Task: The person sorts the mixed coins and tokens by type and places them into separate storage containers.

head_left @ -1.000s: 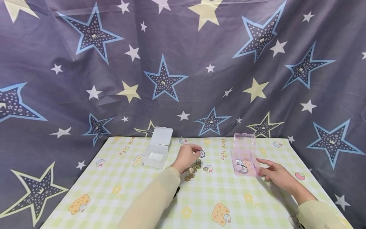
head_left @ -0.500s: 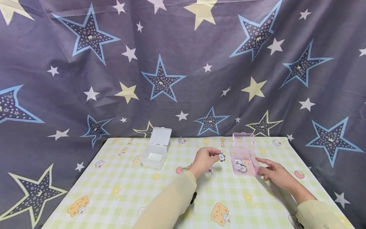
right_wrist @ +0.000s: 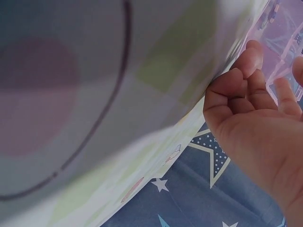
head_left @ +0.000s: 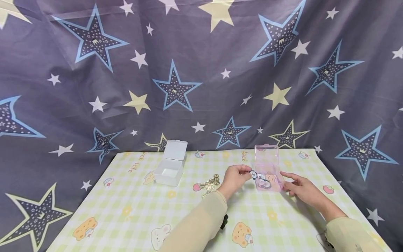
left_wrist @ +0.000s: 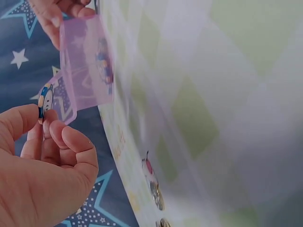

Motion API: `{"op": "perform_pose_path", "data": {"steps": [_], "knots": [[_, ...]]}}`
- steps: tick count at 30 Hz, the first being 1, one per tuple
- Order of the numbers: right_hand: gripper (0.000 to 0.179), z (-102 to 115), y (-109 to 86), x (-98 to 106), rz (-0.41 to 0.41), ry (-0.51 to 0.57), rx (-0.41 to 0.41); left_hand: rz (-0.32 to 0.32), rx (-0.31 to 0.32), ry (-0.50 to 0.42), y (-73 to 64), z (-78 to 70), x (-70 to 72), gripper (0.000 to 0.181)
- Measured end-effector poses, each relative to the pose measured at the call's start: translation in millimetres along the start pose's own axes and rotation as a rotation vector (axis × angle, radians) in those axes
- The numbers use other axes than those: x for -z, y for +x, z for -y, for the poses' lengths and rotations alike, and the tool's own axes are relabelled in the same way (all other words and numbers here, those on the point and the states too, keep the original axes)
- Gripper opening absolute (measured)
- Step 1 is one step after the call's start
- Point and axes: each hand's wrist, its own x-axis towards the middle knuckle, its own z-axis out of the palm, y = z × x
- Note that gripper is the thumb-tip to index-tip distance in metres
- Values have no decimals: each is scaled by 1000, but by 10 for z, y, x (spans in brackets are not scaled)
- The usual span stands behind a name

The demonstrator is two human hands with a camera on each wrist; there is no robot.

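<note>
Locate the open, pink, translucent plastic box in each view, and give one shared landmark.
Head: the pink, translucent plastic box stands right of centre.
Left wrist: the box is at upper left.
Right wrist: the box is at top right, cut off.
Shared landmark: the bare right hand beside it.

Poker chip (head_left: 253,174): white face, dark rim, held tilted at pink box (head_left: 274,188)'s left edge. Box translucent, upright on surface (head_left: 126,189), lid (head_left: 266,155) raised; more chips (head_left: 263,183) inside.

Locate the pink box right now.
In the head view, the open pink box stands right of centre on the tablecloth, between the left hand and the right hand, which touches its right side.
</note>
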Motion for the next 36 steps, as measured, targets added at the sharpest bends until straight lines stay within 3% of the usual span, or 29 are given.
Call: {"op": "perform_pose_path", "data": {"steps": [8,16,36], "knots": [[64,-12,12,-2,3,-1,4,31,35,9,-9,41,-94,17],[64,2,8,-2,6,-12,-3,24,39,21,-11,46,-161,16],[65,-6,12,-11,-3,-9,-20,45,-2,37,-49,60,-120,22]]}}
